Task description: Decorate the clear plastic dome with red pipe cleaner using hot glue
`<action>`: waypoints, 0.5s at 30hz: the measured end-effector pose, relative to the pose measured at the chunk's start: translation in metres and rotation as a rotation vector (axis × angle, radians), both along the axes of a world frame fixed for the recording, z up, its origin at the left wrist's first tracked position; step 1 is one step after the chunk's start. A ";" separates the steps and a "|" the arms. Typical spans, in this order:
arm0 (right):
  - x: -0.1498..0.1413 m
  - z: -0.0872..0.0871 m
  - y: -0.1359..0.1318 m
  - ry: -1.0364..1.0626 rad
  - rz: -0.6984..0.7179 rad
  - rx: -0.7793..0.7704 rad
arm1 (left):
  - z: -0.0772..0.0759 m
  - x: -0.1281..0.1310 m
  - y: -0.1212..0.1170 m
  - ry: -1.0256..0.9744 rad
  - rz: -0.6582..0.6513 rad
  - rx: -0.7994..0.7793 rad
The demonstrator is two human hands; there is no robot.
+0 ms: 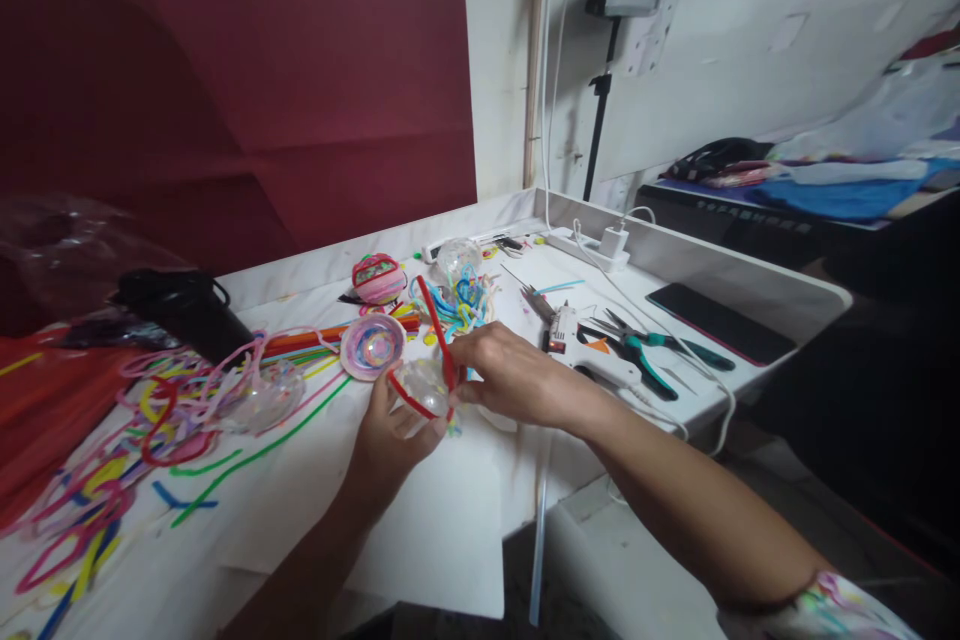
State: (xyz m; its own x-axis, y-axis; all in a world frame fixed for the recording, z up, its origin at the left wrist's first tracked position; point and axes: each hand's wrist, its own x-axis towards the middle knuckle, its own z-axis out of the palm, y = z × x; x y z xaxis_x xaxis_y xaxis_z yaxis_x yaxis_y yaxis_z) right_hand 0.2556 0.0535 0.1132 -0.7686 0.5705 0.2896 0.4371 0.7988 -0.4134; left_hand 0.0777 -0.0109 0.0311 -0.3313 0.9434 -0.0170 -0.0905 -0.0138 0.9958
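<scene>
My left hand (397, 435) is closed around a clear plastic half-ball (422, 383), its fingers behind and the thumb at the near rim. A red pipe cleaner (434, 318) runs along part of that rim, and its free end sticks up above. With fingertips pinched, my right hand (484, 370) grips the red pipe cleaner at the right side of the half-ball. Just behind the left hand lies a round dish shape (373, 347) coiled with pink, purple and blue pipe cleaners. A pink decorated ball (377, 280) sits further back.
Loose pipe cleaners (161, 410) and another clear half-ball (262, 398) lie on the left. At the right are a glue gun (581, 345), green-handled pliers (641, 360), a phone (720, 322), and a power strip (589, 248) with a trailing cable. White paper (427, 530) lies in front.
</scene>
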 end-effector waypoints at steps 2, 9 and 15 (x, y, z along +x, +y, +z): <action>-0.001 0.000 0.000 -0.006 -0.006 -0.012 | 0.001 0.001 -0.001 0.000 -0.009 -0.002; -0.003 0.002 0.000 -0.032 -0.033 -0.100 | -0.001 0.001 0.001 -0.017 0.007 -0.007; -0.002 -0.002 0.001 0.012 -0.042 -0.186 | -0.002 0.001 0.001 -0.033 0.009 -0.053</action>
State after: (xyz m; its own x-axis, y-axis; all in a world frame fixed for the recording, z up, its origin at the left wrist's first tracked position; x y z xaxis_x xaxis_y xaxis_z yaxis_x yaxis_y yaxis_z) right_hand 0.2539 0.0549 0.1110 -0.7401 0.6465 0.1853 0.4625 0.6893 -0.5576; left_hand 0.0782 -0.0099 0.0287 -0.3382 0.9378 -0.0782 -0.1238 0.0381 0.9916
